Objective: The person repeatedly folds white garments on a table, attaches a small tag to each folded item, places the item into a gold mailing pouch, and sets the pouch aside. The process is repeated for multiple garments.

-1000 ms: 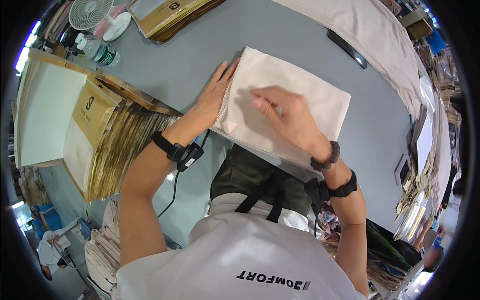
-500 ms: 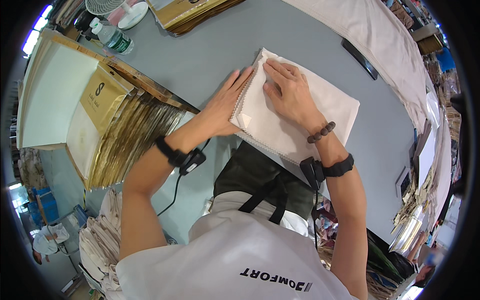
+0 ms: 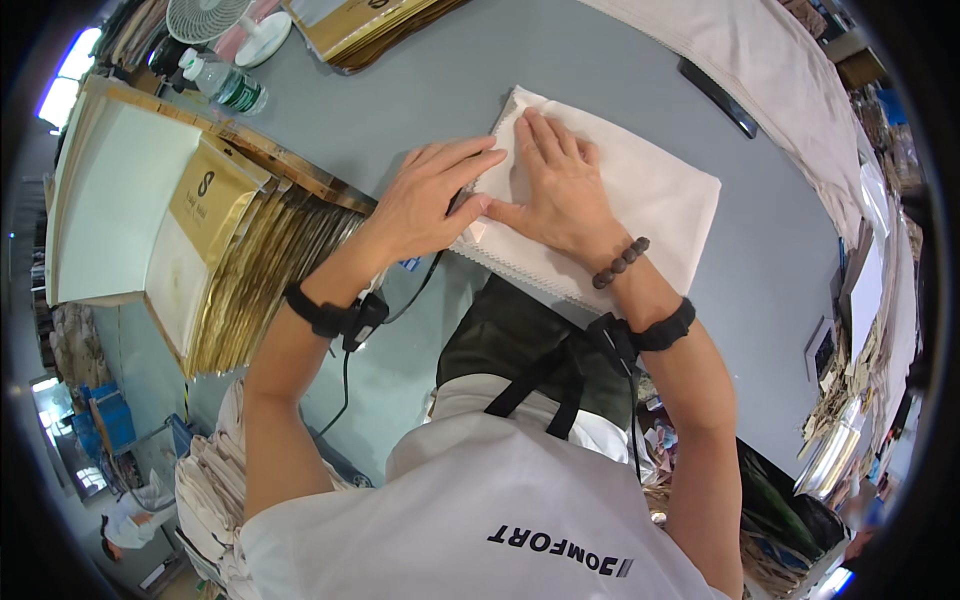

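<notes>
A folded pale pink-white cloth (image 3: 650, 195) with zigzag-cut edges lies on the grey table close in front of me. My right hand (image 3: 565, 190) rests flat on its upper left part, fingers stretched out and holding nothing. Over the cloth's left edge is my left hand (image 3: 425, 200), its fingers extended to the right and the thumb apart below them. That thumb comes up to the tip of my right thumb. A small whitish tag at the cloth's left corner is partly covered by my left hand.
At the left, an open box (image 3: 120, 200) holds a stack of gold packets (image 3: 265, 260). A water bottle (image 3: 225, 82), a white fan (image 3: 262, 40) and more gold packets (image 3: 370, 30) stand at the back. A phone (image 3: 718, 97) lies beside long pale fabric (image 3: 760, 90) at the right.
My left hand has lifted from beside the cloth's left edge and moved over it, toward my right hand. My right hand has shifted slightly left, its thumb now spread toward the left one.
</notes>
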`<state>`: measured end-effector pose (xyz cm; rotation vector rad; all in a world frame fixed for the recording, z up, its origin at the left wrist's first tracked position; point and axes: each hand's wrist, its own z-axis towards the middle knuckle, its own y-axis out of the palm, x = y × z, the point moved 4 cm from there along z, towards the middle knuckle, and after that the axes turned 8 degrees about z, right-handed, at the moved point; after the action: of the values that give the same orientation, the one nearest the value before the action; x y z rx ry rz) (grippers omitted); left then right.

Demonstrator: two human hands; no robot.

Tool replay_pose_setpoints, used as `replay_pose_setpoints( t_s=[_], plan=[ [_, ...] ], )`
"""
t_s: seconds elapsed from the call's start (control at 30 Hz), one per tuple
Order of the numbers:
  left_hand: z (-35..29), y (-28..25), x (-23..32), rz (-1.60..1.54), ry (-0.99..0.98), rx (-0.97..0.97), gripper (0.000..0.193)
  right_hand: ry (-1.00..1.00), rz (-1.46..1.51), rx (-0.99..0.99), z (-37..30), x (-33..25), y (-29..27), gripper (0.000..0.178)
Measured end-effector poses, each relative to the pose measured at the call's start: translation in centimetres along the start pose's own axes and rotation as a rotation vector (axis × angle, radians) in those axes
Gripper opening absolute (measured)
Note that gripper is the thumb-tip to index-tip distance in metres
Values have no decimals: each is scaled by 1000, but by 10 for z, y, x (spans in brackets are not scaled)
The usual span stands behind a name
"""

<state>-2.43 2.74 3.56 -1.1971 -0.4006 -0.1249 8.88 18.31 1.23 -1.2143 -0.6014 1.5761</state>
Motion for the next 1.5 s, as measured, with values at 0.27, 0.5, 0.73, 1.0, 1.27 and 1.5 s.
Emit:
replay_pose_setpoints(
  t_s=[0.27, 0.5, 0.73, 1.0, 1.27, 1.5],
  plan=[
    [1, 26, -16, 360, 104, -318, 65, 129, 288, 78, -59, 27, -78, 46],
    [15, 36, 9, 322, 134, -317, 63, 612, 185, 436, -168, 104, -188, 20],
    [45, 69, 59, 268, 270, -302, 63, 751, 199, 308, -212, 184, -219, 30],
    [48, 74, 63, 281, 256, -335, 66, 640, 253, 78, -214, 206, -203, 31],
    [49, 74, 66, 309, 280, -327, 64, 593, 263, 50, -218, 190, -203, 26],
    [48, 75, 67, 300, 265, -336, 63, 640, -97, 302, -261, 191, -235, 34]
  ],
)
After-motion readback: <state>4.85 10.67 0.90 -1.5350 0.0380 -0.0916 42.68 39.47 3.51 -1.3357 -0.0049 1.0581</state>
